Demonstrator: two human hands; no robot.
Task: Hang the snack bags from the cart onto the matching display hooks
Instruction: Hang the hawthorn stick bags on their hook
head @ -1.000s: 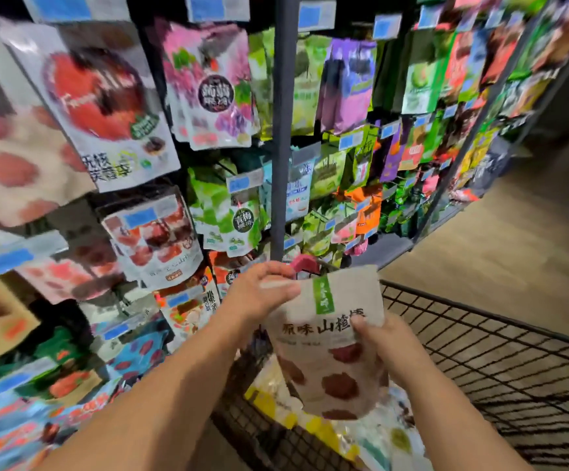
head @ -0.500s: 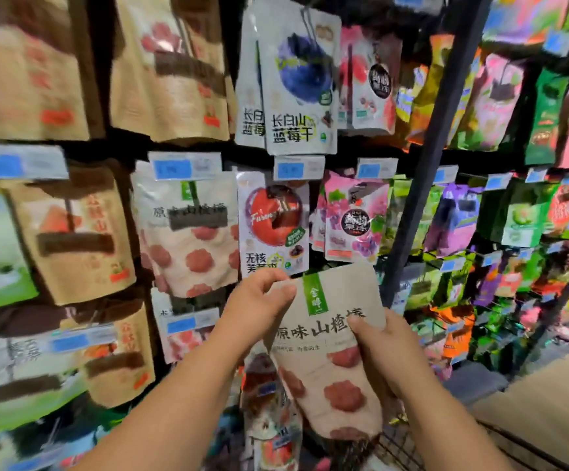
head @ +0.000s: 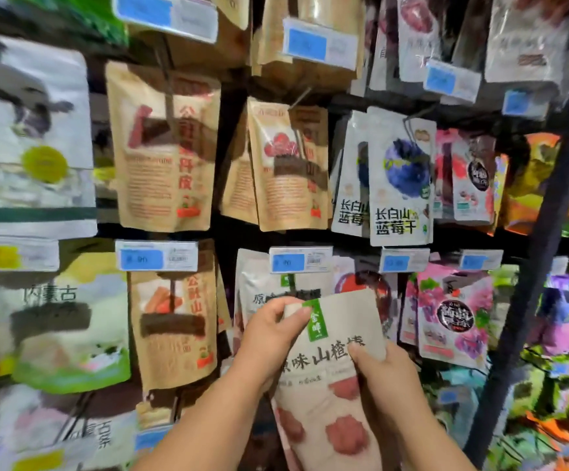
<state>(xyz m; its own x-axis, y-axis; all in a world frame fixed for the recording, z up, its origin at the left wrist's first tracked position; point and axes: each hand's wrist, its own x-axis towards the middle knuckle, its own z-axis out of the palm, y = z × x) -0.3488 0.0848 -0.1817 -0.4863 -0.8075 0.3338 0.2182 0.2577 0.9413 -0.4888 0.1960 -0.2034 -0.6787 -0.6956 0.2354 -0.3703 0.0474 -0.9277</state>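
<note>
As left hand (head: 269,334) pinches snack bag (head: 317,399), right hand (head: 390,379) grips edge

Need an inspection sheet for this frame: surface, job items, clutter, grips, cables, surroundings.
surface: no table; hook rack packed with hanging bags.
job's things: beige snack bag with red discs, held up in front of the matching bags under a blue price tag; not yet on a hook. Cart not in view.
clutter: brown paper bags, blueberry bags and pink bags on neighbouring hooks.
grips: left hand pinches the snack bag's top left corner; right hand holds its right edge.
cables: nothing seen.
surroundings: dark upright post on the right; picture edges blurred.
</note>
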